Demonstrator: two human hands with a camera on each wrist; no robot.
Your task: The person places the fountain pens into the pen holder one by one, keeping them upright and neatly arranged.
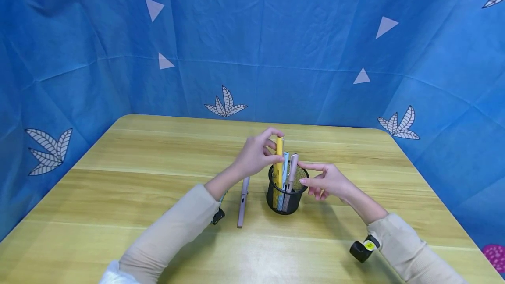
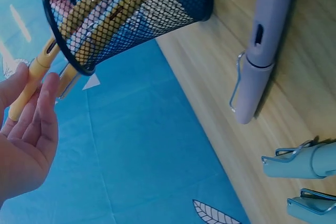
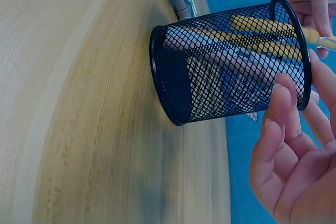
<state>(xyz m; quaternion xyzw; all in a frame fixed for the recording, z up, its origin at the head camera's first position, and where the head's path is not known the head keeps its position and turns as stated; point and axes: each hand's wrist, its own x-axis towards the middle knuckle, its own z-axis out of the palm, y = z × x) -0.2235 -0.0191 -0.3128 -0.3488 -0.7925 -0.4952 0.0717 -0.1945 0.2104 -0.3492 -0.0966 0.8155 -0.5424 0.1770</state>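
Observation:
A black mesh pen holder [image 1: 287, 207] stands upright on the table with several pens in it. My left hand [image 1: 254, 154] grips the upper part of a yellow pen [image 1: 279, 154], whose lower end is inside the holder. A second yellow pen [image 2: 67, 81] shows beside it in the left wrist view. Also standing in the holder are a light blue pen [image 1: 286, 168] and a lavender pen [image 1: 293, 169]. My right hand [image 1: 329, 182] holds the holder's rim at its right side with thumb and forefinger, the other fingers bent below.
Left of the holder, another lavender pen [image 1: 242, 211] lies on the wooden table [image 1: 276, 253]. Two teal pens [image 2: 294, 168] lie near it, mostly hidden by my left forearm in the head view. A blue patterned curtain [image 1: 256, 34] hangs behind the table and along its sides.

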